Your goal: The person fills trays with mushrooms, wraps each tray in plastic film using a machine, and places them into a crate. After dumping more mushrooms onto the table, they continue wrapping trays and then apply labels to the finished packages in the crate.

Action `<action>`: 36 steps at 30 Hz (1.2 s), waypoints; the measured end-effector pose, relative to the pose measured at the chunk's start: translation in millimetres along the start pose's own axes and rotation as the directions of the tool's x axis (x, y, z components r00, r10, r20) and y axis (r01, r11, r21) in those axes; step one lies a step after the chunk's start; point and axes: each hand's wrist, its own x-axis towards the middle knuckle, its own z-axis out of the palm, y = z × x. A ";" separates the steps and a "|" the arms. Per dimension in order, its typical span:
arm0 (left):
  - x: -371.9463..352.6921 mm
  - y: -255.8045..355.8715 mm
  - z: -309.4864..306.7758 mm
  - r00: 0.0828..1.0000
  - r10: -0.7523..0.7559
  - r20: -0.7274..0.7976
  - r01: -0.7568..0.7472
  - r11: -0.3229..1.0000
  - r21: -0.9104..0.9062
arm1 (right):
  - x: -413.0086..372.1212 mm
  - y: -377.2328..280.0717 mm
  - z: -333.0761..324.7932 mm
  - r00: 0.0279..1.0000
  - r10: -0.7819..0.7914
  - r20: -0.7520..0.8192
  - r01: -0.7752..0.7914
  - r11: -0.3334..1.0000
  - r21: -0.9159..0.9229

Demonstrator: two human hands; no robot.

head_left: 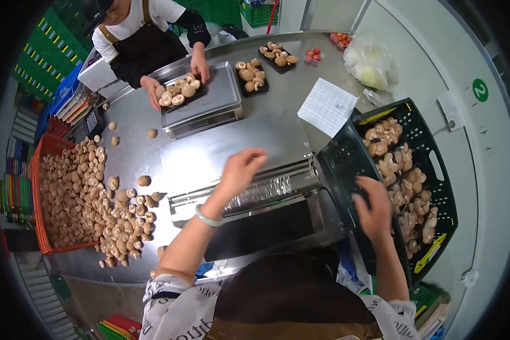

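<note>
My left hand point(241, 173) hovers over the film wrapping machine point(181, 207), fingers loosely bent and apart, slightly blurred, with nothing visible in them. Below it lies a roll of clear film point(266, 190). My right hand point(374, 209) is open, thumb and fingers spread, at the near wall of a dark green crate point(345, 156). Inside that crate are several wrapped packs of mushrooms point(399, 161). A bare metal plate point(232, 141) forms the surface just beyond my left hand.
Across the table a co-worker holds a tray of mushrooms point(178, 90) over a scale point(224, 90). Two filled black trays point(252, 79) point(277, 56) stand beside it. Loose mushrooms point(124, 226) spill from an orange crate point(39, 207) at left. A paper sheet point(327, 107) lies near tomatoes point(313, 55).
</note>
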 end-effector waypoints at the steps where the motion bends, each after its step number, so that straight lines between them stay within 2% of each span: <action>1: 1.1 -3.8 -20.3 1.000 0.005 -0.028 -0.005 1.000 -0.022 | 23.5 -10.0 20.0 0.994 -0.081 0.067 0.078 0.996 0.046; 3: 8.3 -12.3 -59.3 0.997 -0.007 -0.074 0.006 1.000 -0.011 | 71.9 -12.6 69.8 0.981 -0.176 0.083 0.158 0.970 0.187; 5: 19.4 -23.3 -86.5 0.990 -0.034 -0.140 0.029 0.999 -0.033 | 123.2 -7.7 120.9 0.974 -0.189 0.128 0.156 0.961 0.230; 7: 38.0 -37.5 -107.7 0.983 -0.064 -0.170 0.053 0.996 -0.067 | 175.5 15.7 177.7 0.963 -0.058 0.262 -0.044 0.929 0.367; 9: 62.6 -42.7 -118.3 0.976 -0.094 -0.196 0.080 0.994 -0.078 | 230.4 40.0 219.4 0.909 0.129 0.397 -0.271 0.906 0.326; 11: 93.4 -48.3 -123.8 0.979 -0.084 -0.187 0.069 0.994 -0.085 | 277.8 82.2 273.2 0.941 0.160 0.298 -0.267 0.892 0.364; 13: 128.2 -48.5 -122.1 0.983 -0.070 -0.169 0.060 0.996 -0.061 | 321.4 108.3 308.8 0.929 0.231 0.288 -0.300 0.926 0.227; 15: 166.5 -51.9 -117.1 0.987 -0.049 -0.152 0.042 0.998 -0.050 | 360.7 136.6 351.1 0.849 0.330 0.412 -0.346 0.938 -0.038; 17: 209.0 -53.6 -114.9 0.992 -0.004 -0.125 0.012 0.998 0.069 | 382.2 152.2 388.9 0.843 0.371 0.389 -0.365 0.926 -0.093; 20: 278.2 -60.7 -106.4 0.985 0.128 -0.113 -0.112 0.984 0.140 | 394.7 166.7 427.8 0.819 0.448 0.359 -0.488 0.872 0.025; 23: 346.1 -67.2 -92.9 0.949 0.273 -0.155 -0.237 0.947 0.217 | 398.0 195.9 444.8 0.849 0.375 0.372 -0.430 0.900 0.074; 24: 369.1 -79.0 -86.8 0.935 0.306 -0.179 -0.262 0.936 0.234 | 397.5 197.6 436.3 0.804 0.401 0.440 -0.487 0.867 0.101; 26: 404.5 -87.4 -79.2 0.904 0.388 -0.179 -0.252 0.823 0.510 | 399.6 203.0 411.9 0.705 0.434 0.561 -0.596 0.791 0.138; 27: 416.6 -91.7 -74.4 0.887 0.431 -0.167 -0.240 0.738 0.630 | 399.4 212.3 405.7 0.687 0.422 0.591 -0.611 0.776 0.156; 30: 437.3 -109.3 -56.7 0.979 0.073 -0.192 0.087 0.698 0.711 | 391.3 234.1 381.0 0.589 0.476 0.653 -0.700 0.704 0.119; 31: 443.0 -114.1 -51.3 0.965 -0.166 -0.202 0.259 0.714 0.650 | 387.2 242.8 379.6 0.544 0.535 0.646 -0.760 0.641 0.109; 34: 426.5 -131.3 -34.9 0.920 -0.379 -0.098 0.388 0.850 0.356 | 370.7 260.0 375.9 0.365 0.597 0.714 -0.902 0.417 0.111; 35: 421.9 -125.5 -29.5 0.863 -0.487 -0.133 0.505 0.820 0.270 | 366.7 263.5 374.9 0.374 0.617 0.692 -0.890 0.449 0.081; 36: 419.0 -128.7 -26.6 0.877 -0.461 -0.137 0.481 0.843 0.242 | 365.3 266.1 373.7 0.387 0.635 0.669 -0.875 0.481 0.050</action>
